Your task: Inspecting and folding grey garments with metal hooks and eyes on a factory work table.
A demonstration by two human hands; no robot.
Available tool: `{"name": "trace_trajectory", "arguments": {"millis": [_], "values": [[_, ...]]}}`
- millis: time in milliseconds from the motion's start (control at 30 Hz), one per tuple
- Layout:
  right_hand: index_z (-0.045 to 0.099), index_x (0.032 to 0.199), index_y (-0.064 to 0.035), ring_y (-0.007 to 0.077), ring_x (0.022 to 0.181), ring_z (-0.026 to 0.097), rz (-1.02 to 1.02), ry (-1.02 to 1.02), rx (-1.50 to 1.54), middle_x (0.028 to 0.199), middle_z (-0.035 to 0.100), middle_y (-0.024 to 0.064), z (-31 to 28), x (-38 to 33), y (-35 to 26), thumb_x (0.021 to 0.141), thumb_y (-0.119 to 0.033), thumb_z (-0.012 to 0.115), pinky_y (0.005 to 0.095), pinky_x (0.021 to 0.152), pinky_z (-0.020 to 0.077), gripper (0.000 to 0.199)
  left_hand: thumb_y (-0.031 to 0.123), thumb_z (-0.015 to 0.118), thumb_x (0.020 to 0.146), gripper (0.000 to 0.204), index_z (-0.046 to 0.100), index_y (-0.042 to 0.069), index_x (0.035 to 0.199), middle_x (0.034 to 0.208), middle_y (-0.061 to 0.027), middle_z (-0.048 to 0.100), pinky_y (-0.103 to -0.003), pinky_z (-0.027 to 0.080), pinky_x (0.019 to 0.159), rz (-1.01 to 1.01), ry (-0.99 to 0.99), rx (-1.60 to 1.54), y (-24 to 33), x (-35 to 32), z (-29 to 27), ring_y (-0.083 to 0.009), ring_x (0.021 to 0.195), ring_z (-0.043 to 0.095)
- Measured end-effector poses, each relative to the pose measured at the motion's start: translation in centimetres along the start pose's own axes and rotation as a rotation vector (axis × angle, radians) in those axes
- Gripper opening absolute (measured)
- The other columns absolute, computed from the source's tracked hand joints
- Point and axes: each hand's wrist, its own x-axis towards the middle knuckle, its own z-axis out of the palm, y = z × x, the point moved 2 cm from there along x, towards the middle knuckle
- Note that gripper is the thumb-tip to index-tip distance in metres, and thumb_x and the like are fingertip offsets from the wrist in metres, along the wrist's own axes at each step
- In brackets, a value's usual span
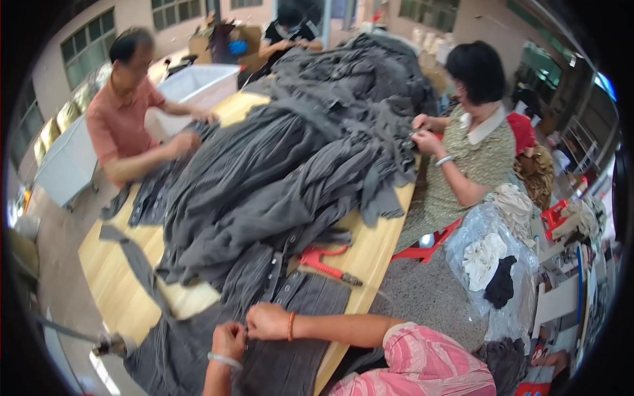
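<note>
Dark grey knit garments (244, 165) lie heaped on the wooden table in front of me. The nearest grey garment (290, 366) is spread over the table's near end, and a button strip (290, 287) shows at its upper part. My left hand (228, 342), with a pale bracelet at the wrist, is closed in a pinch at the garment. Just beside it my right hand (267, 321), with an orange bracelet, is closed too, its fingertips near the left ones. The fingers hide the exact spot they pinch. Beyond my right hand lies a red tool with a black tip (323, 263).
Around the table (119, 290) work a person in an orange shirt (125, 125) at left, one in a patterned top (472, 152) at right and another at the far end. White bins (198, 79) stand at left. A plastic bag with clothes (485, 257) lies right.
</note>
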Motion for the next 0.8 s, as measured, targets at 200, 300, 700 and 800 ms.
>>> {"name": "trace_trajectory", "arguments": {"millis": [200,300,700,800], "values": [[0.071,0.077,-0.01,0.0309,0.08,0.067,0.118,-0.06,-0.072,0.078,0.069,0.0126,-3.2,-0.7,0.3,0.074,-0.033,0.072,0.0424,0.071,0.053,0.023,0.008,0.061,0.076,0.009,0.064,0.0,0.074,0.065,-0.0166,0.062,-0.037,0.048,0.058,0.02,-0.015,0.022,3.6,1.0,-0.9,-0.0278,0.058,0.061],[0.07,0.084,-0.0105,0.031,0.083,0.066,0.045,0.017,-0.072,0.083,0.069,0.0107,-3.4,-2.1,1.3,0.08,-0.031,0.068,0.0424,0.073,0.0518,0.021,0.008,0.064,0.078,0.011,0.064,-0.003,0.078,0.063,-0.0121,0.062,-0.032,0.044,0.053,0.028,0.07,0.061,3.2,0.7,-0.8,-0.0178,0.054,0.056],[0.068,0.088,-0.0065,0.031,0.08,0.065,-0.091,0.098,-0.082,0.086,0.065,0.0089,-4.7,-3.5,1.1,0.082,-0.021,0.068,0.0407,0.07,0.0514,0.016,0.012,0.072,0.073,0.016,0.069,0.004,0.087,0.083,-0.0113,0.066,-0.04,0.045,0.081,0.002,0.112,0.211,6.7,1.7,1.5,-0.0305,0.087,0.058],[0.068,0.085,-0.0053,0.0318,0.079,0.065,-0.101,0.118,-0.045,0.083,0.067,0.0108,-4.3,-2.5,1.6,0.08,-0.021,0.068,0.0408,0.071,0.0516,0.016,0.008,0.067,0.077,0.012,0.07,0.0,0.085,0.078,-0.016,0.069,-0.039,0.051,0.073,-0.101,0.022,0.084,6.6,2.2,1.1,-0.0299,0.074,0.066]]}}
